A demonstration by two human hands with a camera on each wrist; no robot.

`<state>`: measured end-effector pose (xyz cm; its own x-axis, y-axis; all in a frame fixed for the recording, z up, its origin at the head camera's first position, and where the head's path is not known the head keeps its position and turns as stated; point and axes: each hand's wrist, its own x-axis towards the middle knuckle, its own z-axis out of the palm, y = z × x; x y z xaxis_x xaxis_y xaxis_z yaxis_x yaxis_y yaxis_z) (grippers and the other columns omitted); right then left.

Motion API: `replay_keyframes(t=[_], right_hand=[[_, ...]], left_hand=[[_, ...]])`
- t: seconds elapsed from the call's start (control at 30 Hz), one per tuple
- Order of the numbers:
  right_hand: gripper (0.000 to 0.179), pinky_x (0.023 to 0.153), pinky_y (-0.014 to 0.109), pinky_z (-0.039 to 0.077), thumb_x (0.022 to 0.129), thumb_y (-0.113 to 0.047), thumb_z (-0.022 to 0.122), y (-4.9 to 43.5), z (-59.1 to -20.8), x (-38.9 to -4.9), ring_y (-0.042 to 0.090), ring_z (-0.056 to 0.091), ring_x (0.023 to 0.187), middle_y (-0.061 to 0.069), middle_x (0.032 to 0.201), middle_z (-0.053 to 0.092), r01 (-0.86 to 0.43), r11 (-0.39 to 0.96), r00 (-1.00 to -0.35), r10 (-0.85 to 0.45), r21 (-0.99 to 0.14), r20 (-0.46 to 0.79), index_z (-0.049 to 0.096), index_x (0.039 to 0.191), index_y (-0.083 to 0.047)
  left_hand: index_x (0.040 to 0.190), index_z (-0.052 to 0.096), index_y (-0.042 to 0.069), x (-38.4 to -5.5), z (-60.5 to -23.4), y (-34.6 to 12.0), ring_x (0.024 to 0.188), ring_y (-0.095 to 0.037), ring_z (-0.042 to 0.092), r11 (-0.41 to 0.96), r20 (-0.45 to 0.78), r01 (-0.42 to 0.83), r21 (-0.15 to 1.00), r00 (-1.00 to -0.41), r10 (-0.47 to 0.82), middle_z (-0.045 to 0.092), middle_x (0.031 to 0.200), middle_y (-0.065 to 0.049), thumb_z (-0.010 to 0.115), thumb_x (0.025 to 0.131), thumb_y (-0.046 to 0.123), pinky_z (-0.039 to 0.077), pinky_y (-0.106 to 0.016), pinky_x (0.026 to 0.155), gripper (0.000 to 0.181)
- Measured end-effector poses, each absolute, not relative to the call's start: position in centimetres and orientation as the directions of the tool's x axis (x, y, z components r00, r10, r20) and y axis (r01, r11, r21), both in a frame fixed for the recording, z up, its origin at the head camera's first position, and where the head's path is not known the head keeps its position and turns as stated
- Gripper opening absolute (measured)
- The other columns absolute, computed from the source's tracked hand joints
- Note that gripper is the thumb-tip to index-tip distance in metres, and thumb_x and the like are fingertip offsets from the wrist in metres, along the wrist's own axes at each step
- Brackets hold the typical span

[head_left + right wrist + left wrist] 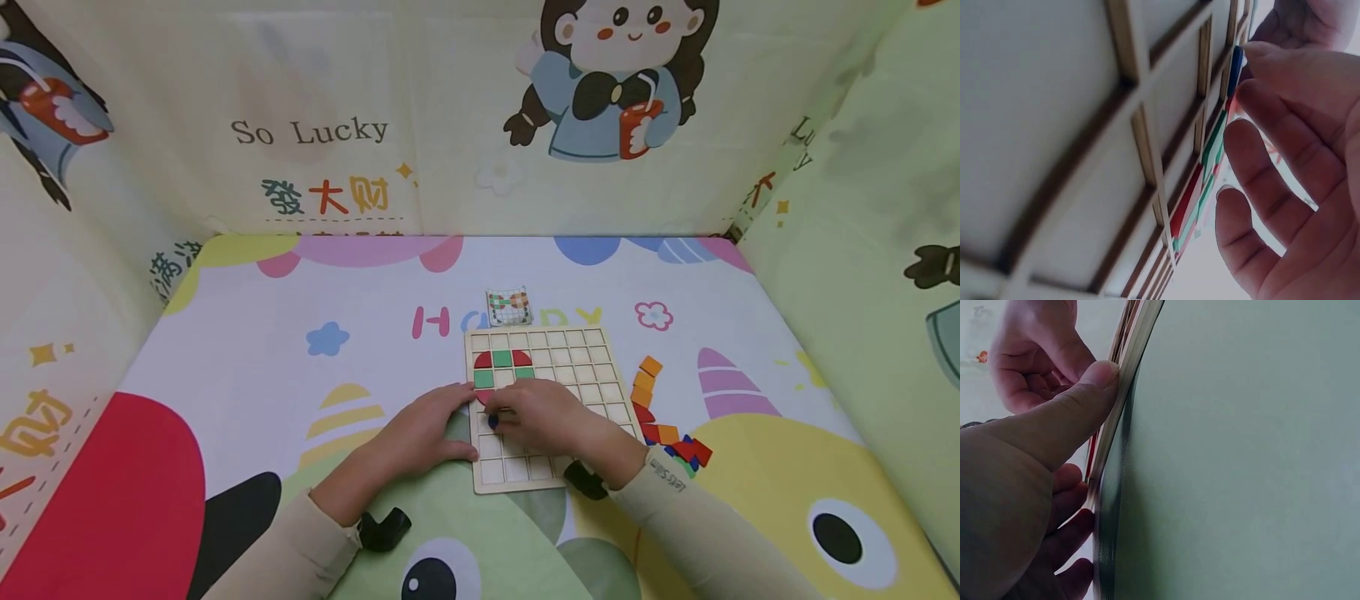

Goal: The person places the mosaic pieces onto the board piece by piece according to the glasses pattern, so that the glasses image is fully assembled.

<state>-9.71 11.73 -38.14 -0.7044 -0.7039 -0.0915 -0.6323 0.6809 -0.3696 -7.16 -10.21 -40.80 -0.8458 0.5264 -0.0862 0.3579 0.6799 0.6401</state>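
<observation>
A wooden grid board (617, 364) lies on the printed cloth. In its upper left cells sit red rounded-corner tiles (483, 360) and green square tiles (501, 358). My left hand (423, 429) rests at the board's left edge, thumb and fingers spread along the rim; in the left wrist view the thumb (1099, 375) touches the side. Over the board's left columns, my right hand (536, 417) pinches a small dark blue tile (492, 422) between thumb and index finger. The right wrist view shows this blue tile (1235, 70) edge-on, so its shape is unclear.
A small pattern card (509, 307) with a coloured grid design lies just beyond the board. Right of the board are loose orange tiles (651, 367) and a pile of red, blue, orange and green tiles (701, 452), partly beside the right forearm. Printed cloth walls (450, 125) surround the table.
</observation>
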Motion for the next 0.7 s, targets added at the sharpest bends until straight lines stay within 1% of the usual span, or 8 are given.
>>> replay_keyframes(t=[0.13,0.2,0.3,0.37,0.43,0.53,0.63,0.7], right_hand=[[0.026,0.085,0.035,0.053,0.09,-0.021,0.075,12.5,-37.9,-9.8,0.014,0.063,0.097,-0.008,0.108,0.07,-0.586,0.683,-0.721,-0.685,-0.436,-0.104,0.074,0.116,-0.019],[0.032,0.087,0.035,0.053,0.09,-0.023,0.076,13.1,-37.9,-9.9,0.014,0.062,0.098,-0.008,0.114,0.069,-0.556,0.665,-0.721,-0.684,-0.498,-0.108,0.072,0.122,-0.02],[0.044,0.086,0.035,0.053,0.088,-0.026,0.079,14.4,-37.6,-9.9,0.015,0.061,0.096,-0.006,0.114,0.068,-0.517,0.621,-0.717,-0.69,-0.589,-0.098,0.068,0.13,-0.019],[0.049,0.087,0.037,0.053,0.087,-0.028,0.08,15.4,-37.5,-9.9,0.017,0.061,0.097,-0.005,0.112,0.068,-0.509,0.594,-0.716,-0.694,-0.623,-0.077,0.066,0.133,-0.017],[0.051,0.09,0.04,0.053,0.086,-0.028,0.081,16.4,-37.2,-9.8,0.019,0.063,0.102,-0.003,0.112,0.069,-0.51,0.578,-0.722,-0.69,-0.637,-0.048,0.065,0.133,-0.015],[0.05,0.094,0.044,0.052,0.085,-0.027,0.082,17.9,-37.1,-9.6,0.02,0.063,0.108,-0.002,0.118,0.069,-0.503,0.578,-0.746,-0.666,-0.643,-0.015,0.066,0.131,-0.014],[0.051,0.091,0.047,0.053,0.084,-0.027,0.083,19.4,-37.1,-9.2,0.023,0.064,0.107,0.001,0.122,0.068,-0.478,0.604,-0.781,-0.624,-0.638,-0.006,0.067,0.13,-0.014],[0.053,0.09,0.048,0.053,0.083,-0.028,0.084,20.5,-37.2,-8.8,0.024,0.063,0.107,0.002,0.121,0.069,-0.449,0.628,-0.806,-0.591,-0.635,-0.014,0.066,0.131,-0.013]], left_hand=[[0.145,0.051,0.007,-7.2,-40.8,-10.2,0.139,-0.031,0.042,0.688,-0.09,0.36,0.63,-0.846,0.526,0.048,0.15,-0.01,0.086,0.08,0.034,0.036,-0.047,0.112,0.078],[0.145,0.051,0.008,-7.2,-40.8,-10.2,0.139,-0.031,0.041,0.691,-0.095,0.358,0.628,-0.846,0.525,0.047,0.15,-0.01,0.085,0.08,0.035,0.036,-0.047,0.112,0.078],[0.146,0.051,0.008,-7.2,-40.8,-10.2,0.139,-0.031,0.041,0.693,-0.1,0.355,0.627,-0.846,0.524,0.047,0.151,-0.01,0.085,0.08,0.035,0.036,-0.048,0.112,0.079],[0.146,0.05,0.008,-7.2,-40.8,-10.2,0.14,-0.031,0.041,0.693,-0.105,0.351,0.63,-0.845,0.524,0.046,0.151,-0.01,0.085,0.081,0.035,0.036,-0.048,0.112,0.079],[0.146,0.05,0.007,-7.2,-40.8,-10.2,0.14,-0.031,0.04,0.692,-0.108,0.347,0.633,-0.846,0.522,0.046,0.151,-0.01,0.085,0.081,0.034,0.036,-0.048,0.113,0.079],[0.146,0.049,0.006,-7.1,-40.7,-10.1,0.14,-0.031,0.04,0.689,-0.109,0.341,0.64,-0.847,0.52,0.046,0.151,-0.01,0.085,0.081,0.033,0.036,-0.048,0.113,0.079],[0.146,0.049,0.005,-7.1,-40.7,-10.1,0.14,-0.032,0.04,0.686,-0.102,0.347,0.639,-0.847,0.523,0.046,0.151,-0.01,0.086,0.081,0.032,0.036,-0.047,0.113,0.079],[0.146,0.049,0.005,-7.1,-40.6,-10.1,0.14,-0.032,0.04,0.684,-0.096,0.353,0.639,-0.845,0.526,0.046,0.151,-0.011,0.086,0.081,0.031,0.036,-0.048,0.113,0.079]])
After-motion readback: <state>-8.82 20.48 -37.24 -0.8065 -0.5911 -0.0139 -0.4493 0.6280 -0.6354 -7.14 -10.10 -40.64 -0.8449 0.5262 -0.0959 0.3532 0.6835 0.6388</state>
